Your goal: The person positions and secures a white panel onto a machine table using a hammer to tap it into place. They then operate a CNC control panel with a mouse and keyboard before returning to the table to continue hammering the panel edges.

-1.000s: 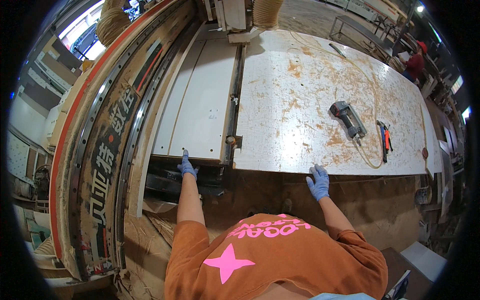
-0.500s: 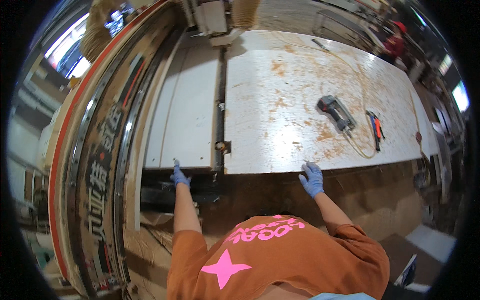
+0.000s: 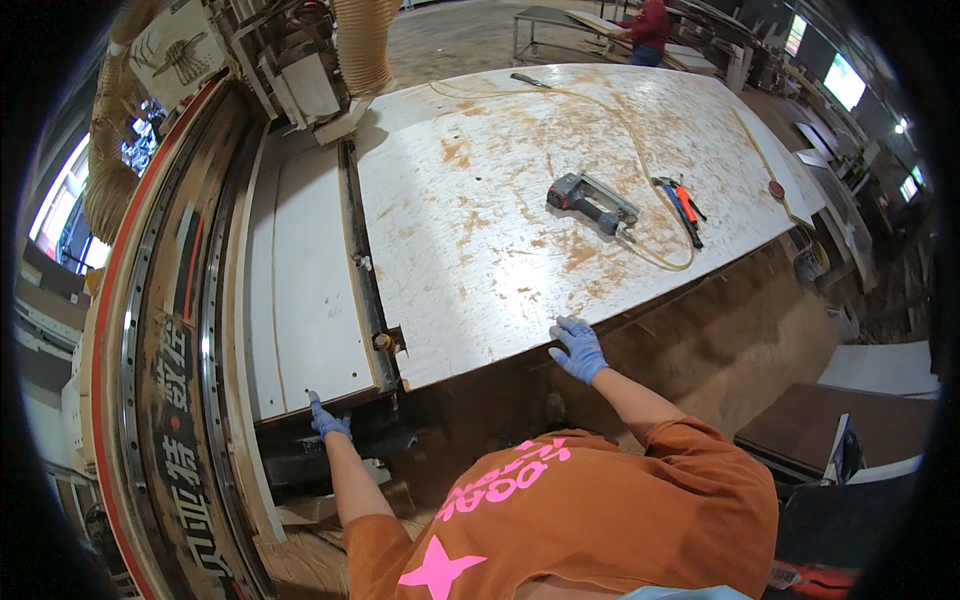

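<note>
My left hand [image 3: 329, 417], in a blue glove, is at the near end of a long white panel [image 3: 312, 300] lying along the machine bed. Its fingers close over the panel's edge, one of them showing on the top face. My right hand [image 3: 580, 350], gloved the same way, rests with fingers spread on the near edge of a large white board [image 3: 440, 300] dusted with brown debris. Farther off on that board lie a nail gun [image 3: 595, 203] and pliers [image 3: 684, 208] with red and blue handles.
A machine rail [image 3: 210, 300] runs along the left. A yellowish air hose [image 3: 640, 140] loops across the board from the nail gun. A ribbed duct [image 3: 362, 50] hangs at the panel's far end. A person in red [image 3: 648, 28] stands at the back.
My view has swung to the right, so the board and panel appear shifted left and tilted. Both hands stay at the same edges. The tools have not moved on the board.
</note>
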The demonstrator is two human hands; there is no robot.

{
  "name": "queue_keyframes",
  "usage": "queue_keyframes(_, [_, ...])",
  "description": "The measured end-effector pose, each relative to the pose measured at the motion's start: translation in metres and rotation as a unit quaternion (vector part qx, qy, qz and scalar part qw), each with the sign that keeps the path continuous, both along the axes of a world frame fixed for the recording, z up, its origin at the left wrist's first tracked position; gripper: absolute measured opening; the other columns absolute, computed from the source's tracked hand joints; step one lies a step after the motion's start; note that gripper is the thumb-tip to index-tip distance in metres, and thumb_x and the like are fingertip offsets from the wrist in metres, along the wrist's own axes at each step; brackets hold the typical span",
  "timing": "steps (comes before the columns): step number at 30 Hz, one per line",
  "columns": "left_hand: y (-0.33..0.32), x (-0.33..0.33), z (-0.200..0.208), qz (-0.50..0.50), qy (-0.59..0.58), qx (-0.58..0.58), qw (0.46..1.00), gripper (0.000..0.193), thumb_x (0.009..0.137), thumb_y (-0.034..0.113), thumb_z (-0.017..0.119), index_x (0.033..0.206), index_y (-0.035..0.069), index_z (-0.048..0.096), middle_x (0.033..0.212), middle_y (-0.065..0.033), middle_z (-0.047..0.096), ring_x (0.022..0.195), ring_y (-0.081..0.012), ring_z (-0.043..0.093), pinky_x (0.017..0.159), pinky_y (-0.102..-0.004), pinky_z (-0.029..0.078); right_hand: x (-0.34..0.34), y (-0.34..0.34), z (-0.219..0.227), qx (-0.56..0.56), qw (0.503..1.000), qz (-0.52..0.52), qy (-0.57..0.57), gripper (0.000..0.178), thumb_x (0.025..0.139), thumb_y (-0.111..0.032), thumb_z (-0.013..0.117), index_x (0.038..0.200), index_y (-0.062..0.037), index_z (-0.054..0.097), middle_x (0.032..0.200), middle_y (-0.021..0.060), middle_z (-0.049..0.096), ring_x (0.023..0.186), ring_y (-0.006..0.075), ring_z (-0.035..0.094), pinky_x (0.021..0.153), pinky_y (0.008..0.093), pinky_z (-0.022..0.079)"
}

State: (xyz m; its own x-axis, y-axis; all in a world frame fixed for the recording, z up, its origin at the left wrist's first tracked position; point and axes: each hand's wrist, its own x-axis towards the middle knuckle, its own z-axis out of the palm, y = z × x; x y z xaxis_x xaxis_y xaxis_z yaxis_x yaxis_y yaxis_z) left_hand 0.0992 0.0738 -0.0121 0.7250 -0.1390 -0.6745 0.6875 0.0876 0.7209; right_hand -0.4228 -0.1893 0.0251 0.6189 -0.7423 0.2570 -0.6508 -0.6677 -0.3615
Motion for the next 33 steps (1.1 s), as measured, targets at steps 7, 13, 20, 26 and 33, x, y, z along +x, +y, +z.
queue_keyframes(7, [-0.006,-0.008,0.01,0.03,0.0,0.045,0.999,0.098,0.065,0.057,0.078,0.141,0.015,0.033,0.139,-0.0133,0.042,0.12,-0.0329,0.046,0.095,-0.0518,0.044,-0.002,0.0,-0.003,-0.007,1.0,0.001,-0.013,0.044,0.083,-0.036,0.064,0.119,-0.0096,0.059,0.132,0.015,0.052,0.126,0.0345,0.044,0.11,0.0458,0.029])
queue_keyframes(13, [-0.008,-0.016,0.016,0.023,0.01,0.077,0.997,0.094,0.064,0.064,0.074,0.137,0.017,0.039,0.136,-0.0102,0.044,0.118,-0.0318,0.045,0.093,-0.0501,0.044,-0.003,-0.001,-0.006,-0.021,0.999,-0.001,-0.024,0.043,0.082,-0.037,0.066,0.116,-0.0119,0.06,0.13,0.0147,0.052,0.125,0.0337,0.044,0.11,0.046,0.029])
queue_keyframes(20, [-0.041,-0.116,0.026,0.039,-0.087,0.091,0.991,0.085,0.081,0.055,0.065,0.147,0.022,0.022,0.145,-0.0101,0.039,0.13,-0.0346,0.041,0.09,-0.0471,0.042,-0.033,-0.008,-0.001,0.008,0.995,-0.005,-0.104,0.04,0.083,-0.033,0.065,0.117,-0.0121,0.061,0.124,0.0112,0.058,0.118,0.0307,0.051,0.104,0.0427,0.037])
queue_keyframes(26, [-0.085,-0.298,0.008,-0.207,-0.252,0.009,0.945,0.038,0.091,0.02,0.063,0.126,0.013,0.051,0.118,-0.0034,0.057,0.091,-0.0133,0.055,0.071,-0.0296,0.047,-0.137,-0.025,0.033,-0.01,0.98,-0.072,-0.184,0.033,0.084,-0.028,0.064,0.112,-0.0107,0.063,0.112,0.0126,0.063,0.105,0.0313,0.059,0.093,0.0418,0.046])
queue_keyframes(33, [-0.19,-0.479,0.023,-0.454,-0.287,-0.076,0.84,0.045,0.09,0.013,0.064,0.131,0.002,0.048,0.127,-0.0152,0.056,0.117,-0.0221,0.055,0.097,-0.0323,0.046,-0.266,-0.024,-0.002,0.041,0.968,-0.158,-0.189,0.033,0.085,-0.023,0.064,0.114,-0.0073,0.064,0.11,0.0152,0.065,0.102,0.0328,0.06,0.092,0.0411,0.047])
